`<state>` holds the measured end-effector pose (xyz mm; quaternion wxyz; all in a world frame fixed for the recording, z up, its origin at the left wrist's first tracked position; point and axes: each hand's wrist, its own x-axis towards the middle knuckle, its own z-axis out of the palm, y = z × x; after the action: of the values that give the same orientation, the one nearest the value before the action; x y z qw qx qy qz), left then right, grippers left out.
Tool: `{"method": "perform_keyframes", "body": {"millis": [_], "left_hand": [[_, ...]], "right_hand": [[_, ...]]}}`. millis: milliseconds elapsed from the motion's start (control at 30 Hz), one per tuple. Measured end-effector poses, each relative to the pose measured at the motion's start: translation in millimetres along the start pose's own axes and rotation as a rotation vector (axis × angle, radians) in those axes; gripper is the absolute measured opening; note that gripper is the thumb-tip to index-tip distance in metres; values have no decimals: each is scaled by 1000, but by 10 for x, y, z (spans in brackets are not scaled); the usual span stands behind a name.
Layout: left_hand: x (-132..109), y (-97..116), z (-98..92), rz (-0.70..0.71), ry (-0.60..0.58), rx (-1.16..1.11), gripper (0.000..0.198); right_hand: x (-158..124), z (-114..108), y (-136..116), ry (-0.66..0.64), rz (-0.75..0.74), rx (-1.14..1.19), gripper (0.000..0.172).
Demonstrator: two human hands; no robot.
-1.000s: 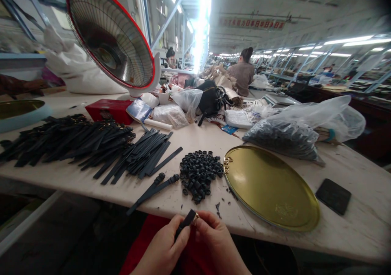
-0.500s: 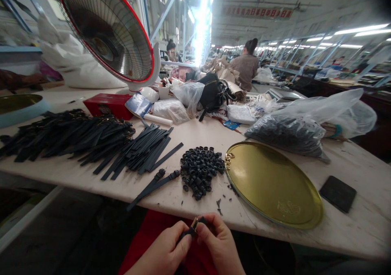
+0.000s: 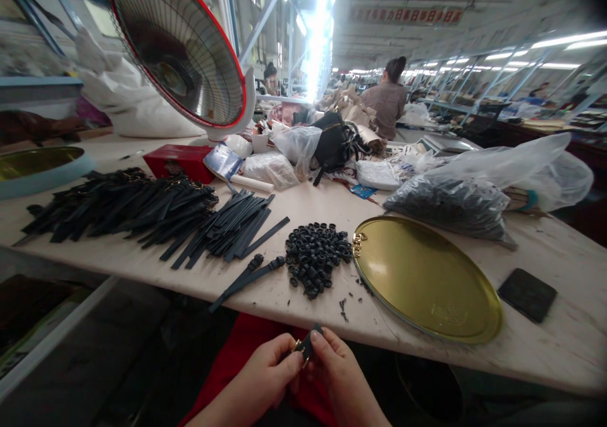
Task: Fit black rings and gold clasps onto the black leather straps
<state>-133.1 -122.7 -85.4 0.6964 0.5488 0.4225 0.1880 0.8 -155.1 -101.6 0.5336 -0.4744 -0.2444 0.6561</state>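
Below the table's front edge, my left hand and my right hand pinch together on one black strap end with a small gold buckle. Both hands are closed on it, fingertips touching. On the table just beyond lie a heap of small black loops, two straps with loops fitted, and a large pile of black straps. A round gold tray sits to the right, with a few gold buckles at its left rim.
A red-rimmed fan stands at the back left, a red box beneath it. Plastic bags, one full of black parts, clutter the back. A black pad lies at the right. A person sits at a far table.
The strap end in my hands has been turned and lowered; the buckle sits between my fingertips now. My view has shifted slightly, so the table items appear higher.
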Motion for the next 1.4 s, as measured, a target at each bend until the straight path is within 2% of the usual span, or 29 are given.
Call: {"method": "perform_keyframes", "body": {"millis": [133,167,300,333,433,467,533,633,700,800,900,1000,1067,1133,1200,1233,1333,1400], "left_hand": [[16,-17,-8,6,-15,-51,34],[15,-6,-14,13,-22,-56,35],[32,26,-37,17,-24,-71,36],[42,22,-41,8,-22,-73,37],[55,10,-40,22,-6,-61,35],[46,17,-35,46,11,-36,32],[12,58,-25,91,51,31,27],[-36,148,-29,81,37,113,26],[-17,175,-54,68,13,132,28],[113,119,-104,73,23,91,36],[288,5,-135,80,34,1,42],[407,-44,-138,75,33,-87,39],[443,-11,-136,88,23,-47,37],[460,55,-139,112,24,91,29],[470,118,-144,127,49,216,20],[475,139,-146,127,66,249,20],[482,151,-140,121,94,229,23],[473,139,-126,126,108,201,22]], "right_hand": [[4,-16,8,99,-318,-361,34],[11,-15,8,99,-334,-392,33],[29,15,-10,3,-174,-263,29],[23,18,-21,11,-225,-319,28],[-13,-9,-69,17,-575,-674,21],[-24,-28,-87,-7,-651,-764,19],[-31,-69,-122,-54,-616,-809,13],[5,-105,-147,-55,-363,-681,14],[55,-108,-133,-55,-270,-584,19],[144,-105,-91,-71,-262,-501,26],[202,-134,-105,-123,-291,-515,30],[246,-220,-240,-200,-331,-654,35],[324,-303,-383,-217,-354,-758,42],[467,-388,-529,-109,-423,-915,42],[656,-457,-644,59,-526,-1181,28],[750,-482,-683,102,-552,-1321,21],[948,-524,-729,118,-534,-1569,16],[966,-530,-727,124,-549,-1564,15]]}}
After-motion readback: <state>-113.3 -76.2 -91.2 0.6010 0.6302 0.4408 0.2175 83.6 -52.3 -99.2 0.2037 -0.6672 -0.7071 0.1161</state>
